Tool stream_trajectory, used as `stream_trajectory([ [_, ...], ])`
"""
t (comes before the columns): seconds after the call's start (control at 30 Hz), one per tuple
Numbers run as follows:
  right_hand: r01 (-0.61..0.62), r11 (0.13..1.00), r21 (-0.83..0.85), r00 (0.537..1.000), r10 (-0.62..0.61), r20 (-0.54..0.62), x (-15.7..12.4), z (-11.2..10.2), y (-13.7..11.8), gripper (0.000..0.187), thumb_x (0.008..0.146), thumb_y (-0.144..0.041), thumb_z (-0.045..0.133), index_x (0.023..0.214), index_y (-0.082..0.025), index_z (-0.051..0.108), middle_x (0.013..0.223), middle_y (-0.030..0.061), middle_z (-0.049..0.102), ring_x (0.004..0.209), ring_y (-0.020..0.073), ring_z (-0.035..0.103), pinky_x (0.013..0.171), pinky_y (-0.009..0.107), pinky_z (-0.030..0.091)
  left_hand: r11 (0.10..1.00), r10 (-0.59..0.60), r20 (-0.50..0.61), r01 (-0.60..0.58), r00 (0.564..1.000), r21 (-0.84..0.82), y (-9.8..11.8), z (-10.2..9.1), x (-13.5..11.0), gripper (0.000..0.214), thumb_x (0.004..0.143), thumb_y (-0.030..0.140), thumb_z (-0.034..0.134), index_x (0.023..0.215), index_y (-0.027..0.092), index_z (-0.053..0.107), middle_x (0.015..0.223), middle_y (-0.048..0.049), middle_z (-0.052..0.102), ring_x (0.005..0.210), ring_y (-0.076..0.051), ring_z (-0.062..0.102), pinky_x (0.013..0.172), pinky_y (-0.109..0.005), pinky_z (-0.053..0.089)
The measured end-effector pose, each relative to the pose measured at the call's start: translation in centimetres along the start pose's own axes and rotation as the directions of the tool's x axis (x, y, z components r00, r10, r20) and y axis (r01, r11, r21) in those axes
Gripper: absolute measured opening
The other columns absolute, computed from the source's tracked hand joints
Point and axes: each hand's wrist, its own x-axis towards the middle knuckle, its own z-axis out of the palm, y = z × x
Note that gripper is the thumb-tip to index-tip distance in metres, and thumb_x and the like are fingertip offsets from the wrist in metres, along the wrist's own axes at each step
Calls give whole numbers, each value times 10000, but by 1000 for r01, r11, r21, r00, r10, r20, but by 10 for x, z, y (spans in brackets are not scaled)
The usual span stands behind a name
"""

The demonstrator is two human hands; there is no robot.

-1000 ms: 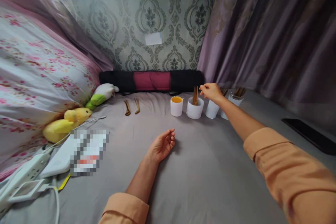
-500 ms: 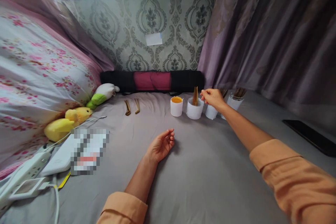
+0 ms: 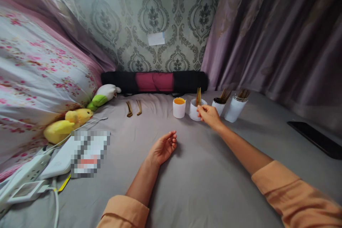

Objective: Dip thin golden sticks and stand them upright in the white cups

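My right hand (image 3: 210,114) is in front of a white tub (image 3: 194,113), covering its right part. Its thumb and forefinger are pinched together near the tub's rim; what they hold, if anything, is too small to tell. Thin gold-brown sticks (image 3: 198,96) stand upright in that tub. To its left is a white cup (image 3: 179,110) with an orange inside. Two white jars, a short one (image 3: 218,107) and a taller one (image 3: 235,108), hold more brown sticks on the right. My left hand (image 3: 164,146) rests palm up on the grey sheet, fingers loosely curled, nothing in it.
Two small bundles of bent, gold-brown strips (image 3: 129,109) lie on the sheet, left of the cups. A black and maroon roll (image 3: 155,82) lines the wall. Plush toys (image 3: 66,124), a power strip (image 3: 26,178) and cables are at left; a black phone (image 3: 315,139) lies at right.
My right hand has moved left and a little down, from beside the tub to its front. The short jar behind it is now uncovered. My left hand has stayed put.
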Motion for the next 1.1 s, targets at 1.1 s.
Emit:
stream_trajectory([
  [1.1, 60, 998, -20, 993, -57, 104, -43, 69, 32, 384, 814, -446, 381, 639, -161, 570, 483, 2, 547, 427, 103, 480, 448, 203, 339, 998, 56, -29, -55, 998, 31, 5, 1, 2, 96, 784, 90, 515, 863, 86, 570, 691, -35, 569, 550, -53, 524, 498, -154, 434],
])
